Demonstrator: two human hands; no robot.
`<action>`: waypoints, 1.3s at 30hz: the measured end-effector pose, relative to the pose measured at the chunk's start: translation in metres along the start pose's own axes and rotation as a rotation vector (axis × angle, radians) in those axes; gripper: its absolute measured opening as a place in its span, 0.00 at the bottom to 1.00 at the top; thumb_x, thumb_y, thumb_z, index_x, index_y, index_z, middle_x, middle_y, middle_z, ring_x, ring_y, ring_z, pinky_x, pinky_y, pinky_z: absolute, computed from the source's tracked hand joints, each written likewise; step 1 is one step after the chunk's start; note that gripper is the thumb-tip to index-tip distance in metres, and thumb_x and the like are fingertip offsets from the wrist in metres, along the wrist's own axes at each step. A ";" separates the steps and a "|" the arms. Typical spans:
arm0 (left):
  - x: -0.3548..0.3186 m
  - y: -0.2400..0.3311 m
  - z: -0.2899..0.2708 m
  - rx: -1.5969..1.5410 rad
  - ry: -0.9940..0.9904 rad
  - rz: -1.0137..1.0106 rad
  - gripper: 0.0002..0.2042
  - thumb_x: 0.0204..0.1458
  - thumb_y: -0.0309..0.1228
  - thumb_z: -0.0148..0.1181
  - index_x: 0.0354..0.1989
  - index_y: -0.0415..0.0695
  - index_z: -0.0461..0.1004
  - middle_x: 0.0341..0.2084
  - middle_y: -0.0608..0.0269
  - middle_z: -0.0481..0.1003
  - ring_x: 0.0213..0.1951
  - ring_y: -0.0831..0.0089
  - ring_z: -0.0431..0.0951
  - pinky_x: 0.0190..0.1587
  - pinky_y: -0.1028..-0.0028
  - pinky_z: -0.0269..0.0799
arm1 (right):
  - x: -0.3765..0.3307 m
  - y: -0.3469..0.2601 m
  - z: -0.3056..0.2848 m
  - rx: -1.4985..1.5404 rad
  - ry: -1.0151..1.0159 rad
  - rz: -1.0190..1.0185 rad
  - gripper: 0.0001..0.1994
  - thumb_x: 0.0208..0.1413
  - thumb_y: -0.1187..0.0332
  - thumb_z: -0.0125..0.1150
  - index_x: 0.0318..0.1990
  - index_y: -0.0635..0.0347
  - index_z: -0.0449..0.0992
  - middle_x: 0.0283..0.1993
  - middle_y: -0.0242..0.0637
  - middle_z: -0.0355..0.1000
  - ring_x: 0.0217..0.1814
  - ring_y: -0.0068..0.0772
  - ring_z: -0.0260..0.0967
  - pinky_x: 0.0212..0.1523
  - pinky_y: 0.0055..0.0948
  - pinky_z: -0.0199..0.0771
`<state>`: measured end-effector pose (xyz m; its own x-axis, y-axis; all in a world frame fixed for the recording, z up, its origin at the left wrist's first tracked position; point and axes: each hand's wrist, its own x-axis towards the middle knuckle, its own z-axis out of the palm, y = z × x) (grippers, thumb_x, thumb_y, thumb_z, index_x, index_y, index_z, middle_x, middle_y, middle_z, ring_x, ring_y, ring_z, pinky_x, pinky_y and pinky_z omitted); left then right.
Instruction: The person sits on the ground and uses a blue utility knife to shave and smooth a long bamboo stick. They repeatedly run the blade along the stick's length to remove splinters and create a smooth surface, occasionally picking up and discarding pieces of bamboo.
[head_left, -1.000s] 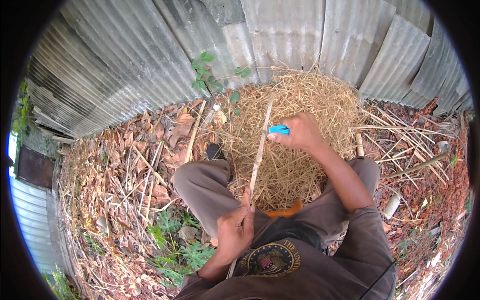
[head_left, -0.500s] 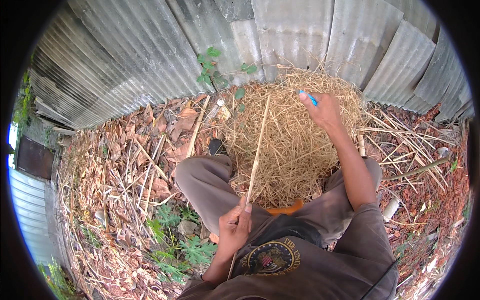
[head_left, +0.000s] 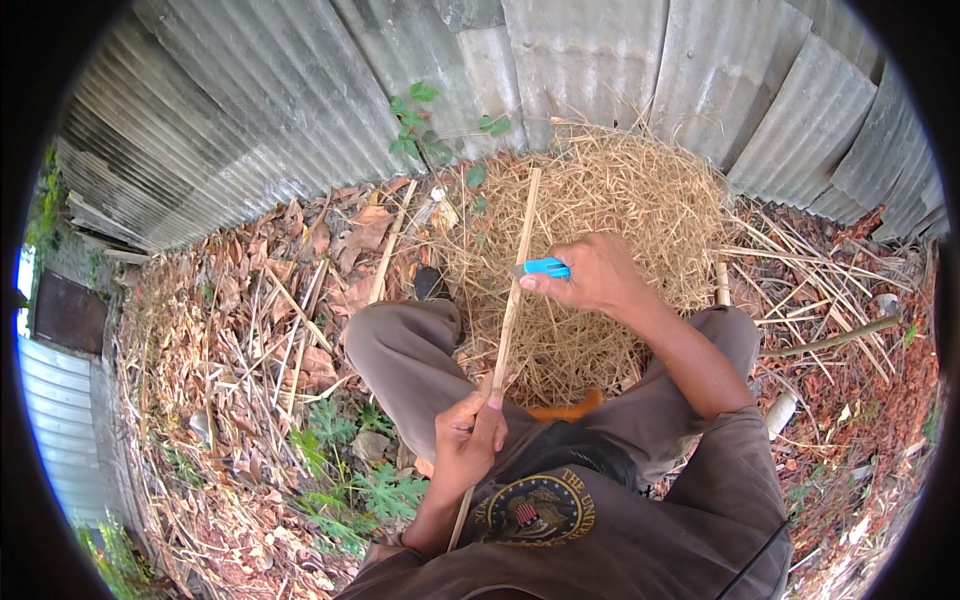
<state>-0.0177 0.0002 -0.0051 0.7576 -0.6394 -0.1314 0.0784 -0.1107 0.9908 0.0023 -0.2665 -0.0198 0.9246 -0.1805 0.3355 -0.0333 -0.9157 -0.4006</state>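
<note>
A long, pale strip of split wood or bamboo [head_left: 513, 305] slants up from beside my torso to over the straw. My left hand [head_left: 469, 437] is closed around its lower part, near my lap. In my right hand [head_left: 597, 274] is a blue-handled utility knife [head_left: 547, 267], gripped from the right. Its short blade is at the strip's upper part, seeming to touch it. Below both lies a heap of dry straw-like shavings [head_left: 600, 330], between my bent legs.
A corrugated metal fence [head_left: 590, 70] stands behind the heap. Dry leaves [head_left: 240, 290] and loose sticks cover the ground at left; more thin strips [head_left: 830, 290] lie at right. Green plants [head_left: 390, 490] grow by my left leg. Something orange [head_left: 565, 408] shows near my lap.
My right hand has come down and left with the knife, from beyond the heap's middle to the strip. My left hand keeps its hold, and the strip has turned slightly.
</note>
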 end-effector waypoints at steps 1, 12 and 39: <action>0.001 0.001 -0.003 -0.028 0.003 -0.007 0.18 0.65 0.31 0.44 0.59 0.36 0.66 0.11 0.73 0.60 0.12 0.87 0.54 0.17 0.83 0.52 | -0.004 -0.009 0.000 -0.010 -0.025 -0.070 0.34 0.46 0.30 0.52 0.13 0.55 0.72 0.08 0.37 0.62 0.12 0.41 0.65 0.16 0.40 0.63; -0.005 0.009 0.001 -0.534 -0.193 -0.266 0.18 0.66 0.32 0.41 0.60 0.37 0.64 0.10 0.72 0.55 0.13 0.85 0.50 0.19 0.80 0.51 | 0.027 0.051 -0.006 0.001 0.087 0.238 0.38 0.49 0.26 0.42 0.14 0.55 0.73 0.08 0.37 0.63 0.13 0.41 0.66 0.18 0.40 0.66; 0.010 0.007 -0.002 -1.014 -0.192 -0.360 0.16 0.67 0.32 0.36 0.58 0.39 0.61 0.06 0.75 0.53 0.05 0.85 0.50 0.16 0.80 0.49 | -0.002 0.005 0.004 0.105 0.079 -0.035 0.36 0.49 0.30 0.48 0.13 0.58 0.73 0.09 0.39 0.63 0.13 0.44 0.66 0.17 0.41 0.65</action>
<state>-0.0082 -0.0050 0.0003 0.4765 -0.8128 -0.3351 0.8391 0.3068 0.4491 0.0023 -0.2694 -0.0259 0.8915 -0.1803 0.4156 0.0426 -0.8800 -0.4731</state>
